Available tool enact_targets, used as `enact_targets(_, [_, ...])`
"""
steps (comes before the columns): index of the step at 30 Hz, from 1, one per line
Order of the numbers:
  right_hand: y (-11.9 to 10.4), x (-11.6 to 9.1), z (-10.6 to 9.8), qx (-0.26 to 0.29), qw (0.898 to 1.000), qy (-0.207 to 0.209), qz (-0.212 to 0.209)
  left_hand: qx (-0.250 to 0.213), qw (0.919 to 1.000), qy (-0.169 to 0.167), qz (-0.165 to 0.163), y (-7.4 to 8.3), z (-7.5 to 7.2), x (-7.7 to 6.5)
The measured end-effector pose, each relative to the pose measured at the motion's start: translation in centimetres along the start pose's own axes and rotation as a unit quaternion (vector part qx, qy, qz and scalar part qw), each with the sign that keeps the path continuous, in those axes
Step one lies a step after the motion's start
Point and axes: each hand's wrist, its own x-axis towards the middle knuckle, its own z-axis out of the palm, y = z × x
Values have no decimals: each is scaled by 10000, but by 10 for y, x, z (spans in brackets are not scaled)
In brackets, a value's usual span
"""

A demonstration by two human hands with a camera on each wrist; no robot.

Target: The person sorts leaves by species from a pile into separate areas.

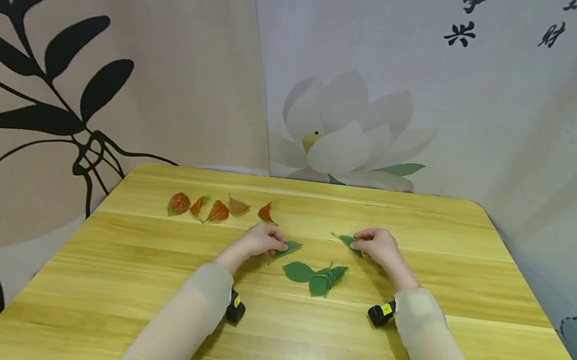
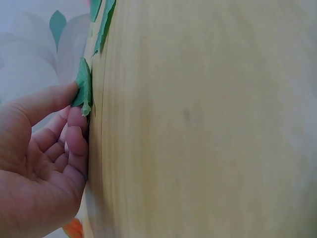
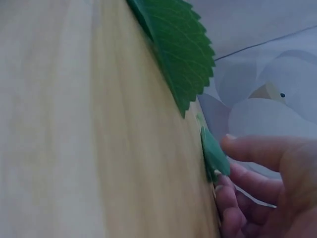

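Indoor space, kind unclear: wooden table (image 1: 301, 343) before pale hangings (image 1: 190, 60) with lotus (image 1: 343, 151) and leaf prints (image 1: 75, 46)

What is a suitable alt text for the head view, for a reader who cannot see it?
A person's left hand pinches one green leaf and the right hand another green leaf at a yellow wooden table. Overlapping green leaves lie between the hands, nearer the person; five orange-red leaf-like pieces form a loose row toward the far left.

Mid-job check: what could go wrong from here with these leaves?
The left hand might crease the thin-looking green leaf it pinches. The overlapping green leaves on the table could drag together if one is lifted. The left hand is also close to the rightmost orange leaf and might nudge it.
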Motion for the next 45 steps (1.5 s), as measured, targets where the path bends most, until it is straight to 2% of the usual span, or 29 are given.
enact_targets(7, [-2, 2, 1, -628, 9979, 100, -148, 11, 10000, -19, -45, 1, 0, 0])
enact_targets(13, [-2, 1, 2, -739, 9972, 37, -142, 6, 10000, 6, 1, -1, 0, 1])
enact_targets(18, [1, -4, 0, 7, 10000, 81, -45, 40, 10000, 9, -23, 0, 0, 1])
enact_targets(23, [6, -9, -4, 902, 9955, 200, 211, 58, 10000, -15, -28, 1, 1, 2])
enact_targets(28, [10, -13, -5, 1278, 9910, 177, 369, 46, 10000, -29, -73, 0, 1, 2])
enact_targets(33, [12, -16, -6, 1723, 9843, 137, 346, -2, 9999, -19, -106, 0, 1, 1])
enact_targets(45, [16, -29, -3, 2412, 9697, -50, 382, -143, 9999, -38, -76, -3, 1, 3])
